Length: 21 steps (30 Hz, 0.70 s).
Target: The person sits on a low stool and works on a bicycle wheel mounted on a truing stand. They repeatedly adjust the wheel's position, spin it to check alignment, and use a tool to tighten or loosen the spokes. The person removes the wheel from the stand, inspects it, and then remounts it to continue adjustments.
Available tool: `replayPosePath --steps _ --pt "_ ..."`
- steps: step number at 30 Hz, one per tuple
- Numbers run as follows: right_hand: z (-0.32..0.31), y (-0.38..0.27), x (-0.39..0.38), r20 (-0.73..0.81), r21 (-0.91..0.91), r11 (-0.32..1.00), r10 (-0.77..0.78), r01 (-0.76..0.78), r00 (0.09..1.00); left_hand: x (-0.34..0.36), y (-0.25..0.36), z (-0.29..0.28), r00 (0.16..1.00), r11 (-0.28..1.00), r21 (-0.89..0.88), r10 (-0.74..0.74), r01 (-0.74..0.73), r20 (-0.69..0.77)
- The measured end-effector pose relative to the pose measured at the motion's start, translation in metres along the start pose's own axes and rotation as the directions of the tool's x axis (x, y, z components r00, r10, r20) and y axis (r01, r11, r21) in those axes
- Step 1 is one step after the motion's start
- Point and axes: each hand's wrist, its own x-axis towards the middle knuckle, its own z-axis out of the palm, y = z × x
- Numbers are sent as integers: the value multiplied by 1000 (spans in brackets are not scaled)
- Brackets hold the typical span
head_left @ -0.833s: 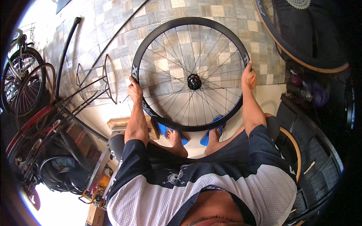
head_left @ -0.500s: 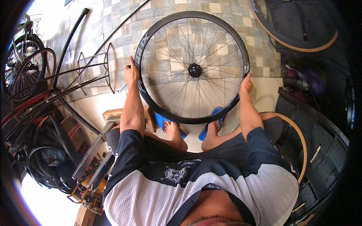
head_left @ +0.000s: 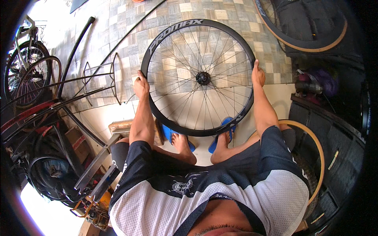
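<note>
A black deep-rim bicycle wheel with thin dark spokes and a black hub lies in front of me, with no tyre on its rim. Pale lettering runs along its far left rim. My left hand is closed on the rim's left side, thumb along the outer edge. On the opposite side, my right hand grips the rim, its thumb pointing away from me. The fingers of both hands are partly hidden. The near part of the rim overlaps my blue flip-flops.
At left stand a metal rack, a bicycle and a heap of black tubes. A wooden block sits by my left foot. Tan-edged tyres are at right, one beside my leg, another farther off.
The wheel has turned clockwise, carrying its lettering from the left side to the far left. Both hands remain at the rim, the left one now lower in view, the right slightly higher.
</note>
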Motion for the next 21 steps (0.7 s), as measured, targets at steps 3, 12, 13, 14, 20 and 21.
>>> replayPosePath --steps 3,12,13,14,20,21 --pt "3 -7 7 1 0 997 78 -78 997 -1 9 2 1000 1000 -5 -16 16 17" --pt "6 -18 -3 -85 -106 989 90 -99 992 11 2 18 999 999 -23 -35 35 2" --pt "7 -18 -2 -88 -111 988 94 -103 992 11 2 17 999 999 -7 -32 32 -8" --pt "8 -17 -1 -91 -115 987 99 -109 991 10 3 17 999 1000 10 -28 28 -17" --pt "5 -32 -1 -51 -165 968 182 -188 982 5 9 14 997 997 10 -80 80 -12" --pt "7 -31 1 -52 -180 965 187 -193 981 3 11 16 995 997 2 -77 77 -70"
